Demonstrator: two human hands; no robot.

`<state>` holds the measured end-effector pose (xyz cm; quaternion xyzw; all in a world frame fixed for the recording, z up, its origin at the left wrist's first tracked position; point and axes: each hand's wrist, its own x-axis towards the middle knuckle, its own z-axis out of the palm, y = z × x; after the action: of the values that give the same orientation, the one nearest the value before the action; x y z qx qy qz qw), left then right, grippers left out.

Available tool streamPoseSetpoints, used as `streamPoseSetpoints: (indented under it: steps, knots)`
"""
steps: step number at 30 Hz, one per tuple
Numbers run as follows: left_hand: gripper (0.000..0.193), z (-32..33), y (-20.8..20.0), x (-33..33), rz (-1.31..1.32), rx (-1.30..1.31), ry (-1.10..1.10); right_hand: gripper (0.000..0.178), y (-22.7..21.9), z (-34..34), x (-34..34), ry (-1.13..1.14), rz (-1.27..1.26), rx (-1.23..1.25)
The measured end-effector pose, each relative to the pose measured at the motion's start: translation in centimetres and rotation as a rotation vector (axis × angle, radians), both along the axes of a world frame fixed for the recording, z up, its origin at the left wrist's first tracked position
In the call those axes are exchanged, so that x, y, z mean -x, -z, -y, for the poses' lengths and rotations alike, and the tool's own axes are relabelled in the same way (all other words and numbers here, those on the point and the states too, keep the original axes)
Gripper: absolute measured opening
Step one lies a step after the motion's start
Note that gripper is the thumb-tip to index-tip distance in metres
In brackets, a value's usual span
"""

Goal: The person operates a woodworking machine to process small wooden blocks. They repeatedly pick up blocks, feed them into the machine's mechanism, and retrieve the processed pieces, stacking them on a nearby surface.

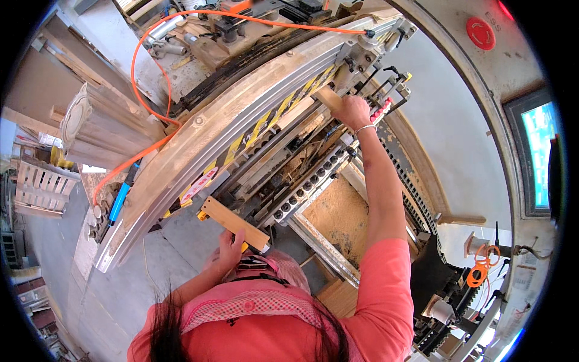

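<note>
My left hand [229, 248] is low in front of my body, closed on the near edge of a flat wooden board [234, 222]. Small yellow parts show at the board's far left end and beside my fingers. Stretched forward to the right, my right hand [351, 113] is wrapped round the end of another wooden piece [327, 98] over the machine's far end. How far this piece rests on the machine is hidden by my fingers. Between my hands runs the machine bed, with a row of black rollers [307, 186] and metal rails.
A long beam with yellow-black warning tape [259, 128] crosses the machine. An orange hose [134, 60] loops over it, near a blue tool [122, 196]. Sawdust fills a framed tray [338, 214] at my right. A red stop button [480, 33] and a screen [538, 151] are far right.
</note>
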<state>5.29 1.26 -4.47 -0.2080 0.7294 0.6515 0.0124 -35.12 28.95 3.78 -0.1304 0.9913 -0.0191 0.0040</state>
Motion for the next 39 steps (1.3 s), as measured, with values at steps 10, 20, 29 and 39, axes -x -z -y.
streamPoseSetpoints:
  steps: [10,20,29,39]
  knots:
    - [0.023,0.1,0.8,-0.1,0.007,-0.031,-0.017,0.045,-0.9,0.2,-0.3,0.005,0.038,-0.011]
    - [0.024,0.0,1.4,-0.3,0.016,-0.051,-0.048,0.044,-1.0,0.4,-0.4,0.034,0.029,0.002]
    - [0.025,0.3,0.5,-0.5,0.053,0.054,-0.016,0.043,-0.9,0.4,-0.5,0.052,0.040,0.028]
    - [0.028,-0.4,-1.5,0.1,0.078,0.014,-0.034,0.045,-0.8,0.5,-0.4,0.059,0.014,0.014]
